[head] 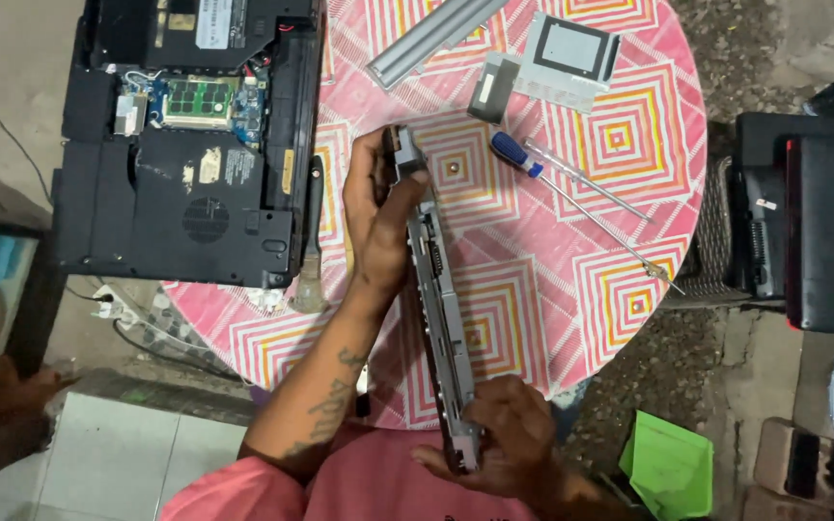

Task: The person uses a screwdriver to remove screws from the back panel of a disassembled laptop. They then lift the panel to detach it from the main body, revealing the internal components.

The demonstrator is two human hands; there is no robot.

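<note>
At the centre of the round pink patterned table (pixel 620 145), the left hand (pixel 378 217) and right hand (pixel 509 434) grip a long grey laptop battery (pixel 441 299) at both ends (opened black laptop (pixel 185 145) at ten o'clock); it is being inspected and needs a steady hold.

open laptop (pixel 185 145) — top edge cut off; right hand (pixel 509 434) partly hidden.

Opened laptop (pixel 185 145), two screwdrivers (pixel 571 188), grey bar (pixel 431 39) on patterned table (pixel 620 280).
</note>
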